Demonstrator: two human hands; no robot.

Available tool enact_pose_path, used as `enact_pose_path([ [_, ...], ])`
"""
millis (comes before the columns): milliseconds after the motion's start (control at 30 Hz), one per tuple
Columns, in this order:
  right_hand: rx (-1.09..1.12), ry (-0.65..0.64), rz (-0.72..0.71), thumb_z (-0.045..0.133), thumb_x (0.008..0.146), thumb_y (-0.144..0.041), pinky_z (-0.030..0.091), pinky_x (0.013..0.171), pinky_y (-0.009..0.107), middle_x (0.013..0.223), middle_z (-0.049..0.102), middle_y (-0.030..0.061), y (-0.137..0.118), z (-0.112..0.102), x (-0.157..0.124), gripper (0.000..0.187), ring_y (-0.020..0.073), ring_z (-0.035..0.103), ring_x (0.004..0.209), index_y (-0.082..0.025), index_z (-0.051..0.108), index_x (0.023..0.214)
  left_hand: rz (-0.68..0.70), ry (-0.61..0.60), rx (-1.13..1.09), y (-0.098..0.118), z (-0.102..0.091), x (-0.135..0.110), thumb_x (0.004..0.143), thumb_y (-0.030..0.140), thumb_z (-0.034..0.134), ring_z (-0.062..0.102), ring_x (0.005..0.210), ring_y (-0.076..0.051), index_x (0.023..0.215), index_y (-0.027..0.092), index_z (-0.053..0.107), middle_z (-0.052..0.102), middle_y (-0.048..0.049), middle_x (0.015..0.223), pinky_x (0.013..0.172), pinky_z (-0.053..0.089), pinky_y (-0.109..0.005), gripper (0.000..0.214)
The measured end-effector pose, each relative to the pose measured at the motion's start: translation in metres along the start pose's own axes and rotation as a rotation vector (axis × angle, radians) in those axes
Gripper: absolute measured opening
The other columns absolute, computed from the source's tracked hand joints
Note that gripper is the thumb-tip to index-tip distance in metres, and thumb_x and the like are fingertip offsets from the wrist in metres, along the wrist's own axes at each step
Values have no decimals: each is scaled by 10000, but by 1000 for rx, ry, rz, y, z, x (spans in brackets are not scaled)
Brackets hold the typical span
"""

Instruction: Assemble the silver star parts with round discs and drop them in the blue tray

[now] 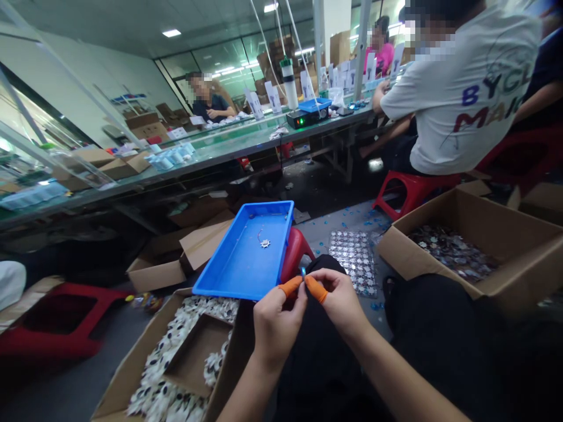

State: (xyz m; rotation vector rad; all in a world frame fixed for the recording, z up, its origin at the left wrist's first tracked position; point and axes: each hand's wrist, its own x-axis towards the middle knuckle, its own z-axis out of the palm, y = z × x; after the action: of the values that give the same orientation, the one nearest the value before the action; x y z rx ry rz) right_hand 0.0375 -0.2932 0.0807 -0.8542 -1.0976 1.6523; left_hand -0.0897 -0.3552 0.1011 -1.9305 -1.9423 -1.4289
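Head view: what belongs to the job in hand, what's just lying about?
Likely the job:
small blue piece, pinched by left hand and right hand
blue tray with star-shaped part
carton of white parts

Probably just lying about:
blue bits on the floor
red stool at left
open carton left of the tray

Your left hand (279,319) and right hand (341,296) are pinching a small blue piece (303,272) between them, orange covers (315,288) wrapping a digit on each. From your hands, a blue tray (233,264) is sitting at 10 o'clock, a star-shaped part (264,243) lying inside. White pieces (153,360) are filling a carton (127,357) at 8 o'clock; another box (519,258) is holding metallic-looking parts (453,249) at 3. A person in a white shirt (466,105) is sitting between 1 and 2.
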Motion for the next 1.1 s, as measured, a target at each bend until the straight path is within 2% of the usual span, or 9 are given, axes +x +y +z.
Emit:
enact_pose_path([
  [300,14,39,32,843,689,-318,489,651,278,774,710,65,12,7,-1,243,164,599,684,-134,758,823,-104,8,33,4,4,-1,882,286,675,606,531,-127,859,161,711,673,-3,673,537,484,-242,133],
  [567,113,10,92,885,624,-343,477,632,258,773,688,47,8,9,-2,321,148,578,692,-135,723,808,-95,7,82,-7,4,-3,878,302,669,601,559,-136,885,170,713,667,-7,696,565,486,-256,139],
  [633,156,-3,155,881,617,-350,427,559,229,684,649,20,5,9,-1,328,108,521,593,-131,718,799,-88,-24,66,-10,2,-1,879,302,668,625,594,-144,894,172,718,693,-17,734,595,503,-260,140],
  [700,201,-15,247,861,624,-363,314,466,203,542,547,-30,2,7,-1,330,63,398,474,-126,711,798,-74,-64,49,-13,-1,3,878,299,669,643,623,-149,900,175,724,712,-22,764,621,513,-264,137],
  [800,296,-48,364,839,616,-357,187,425,194,455,404,-84,-3,5,0,323,35,272,418,-122,696,785,-93,-140,5,-15,-6,9,878,299,676,646,628,-145,905,184,732,717,-12,764,634,513,-260,131],
  [933,461,-90,439,839,585,-287,178,428,179,495,358,-99,-6,3,2,281,20,238,438,-118,683,745,-176,-236,-104,-17,-13,14,900,326,674,648,634,-132,967,208,748,727,2,784,651,520,-246,155],
  [1100,569,-44,427,844,552,-230,194,421,173,538,390,-94,-2,2,5,268,12,249,442,-121,671,726,-210,-220,-119,-19,-14,9,909,345,678,647,625,-132,1066,237,761,729,13,765,648,519,-246,208],
])
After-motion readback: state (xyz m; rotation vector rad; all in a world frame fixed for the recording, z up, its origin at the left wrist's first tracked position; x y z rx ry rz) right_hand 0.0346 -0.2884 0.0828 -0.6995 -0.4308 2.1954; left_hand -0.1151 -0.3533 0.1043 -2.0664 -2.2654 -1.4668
